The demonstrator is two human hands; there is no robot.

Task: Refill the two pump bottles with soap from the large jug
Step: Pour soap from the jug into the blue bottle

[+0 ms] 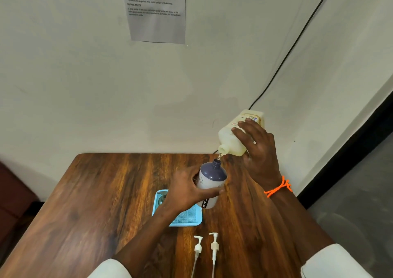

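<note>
Head view: the right hand (258, 150) gripped the pale jug (239, 133), fingers spread over its labelled side and curled round it, the jug tipped with its mouth pointing down and left. A thin stream of soap (219, 156) ran from that mouth into the open neck of a pump bottle (210, 182), dark blue on the shoulder and white below, with a black label strip. The left hand (185, 189) held this bottle above the table, thumb across its near side and fingers wrapped behind it, the bottle leaning slightly toward the jug. Beneath the left hand lay a light blue tray (187, 218) on the wooden table (95, 203); something greyish sat in the tray's far corner, mostly hidden by the hand, and could not be identified. Two white pump heads (206, 248) lay side by side on the table near the front edge, tubes trailing toward the viewer. An orange cord bracelet (278, 187) circled the right wrist. A printed sheet (156, 12) hung on the wall, and a black cable (287, 54) ran down it.
</note>
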